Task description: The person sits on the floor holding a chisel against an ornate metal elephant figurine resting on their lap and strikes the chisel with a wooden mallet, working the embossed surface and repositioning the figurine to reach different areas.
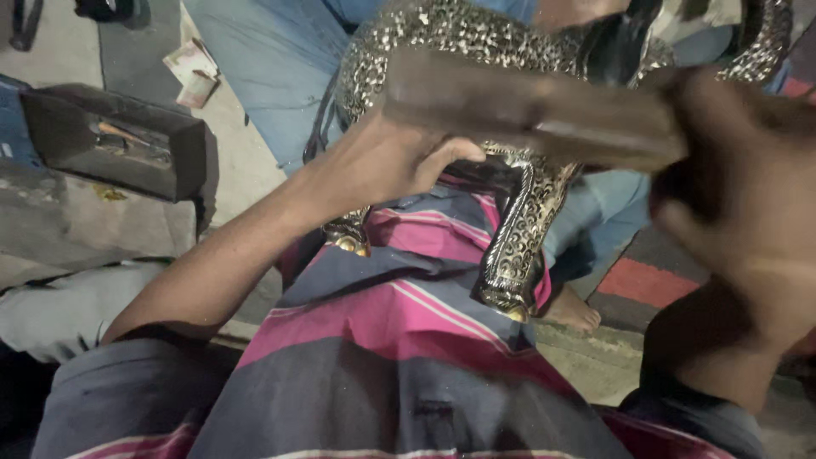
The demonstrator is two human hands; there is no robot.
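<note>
Figure: over my lap, legs hanging down onto the cloth
Block: in front of the figure, between my hands
Box: on the floor, far left

Open floor left of the metal figure; dark toolbox beyond.

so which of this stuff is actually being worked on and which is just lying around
In use: embossed metal figure resting on the lap, left hand steadying it, dark wooden block in the blurred right hand.

Lying about: dark box, folded papers on the floor.
</note>
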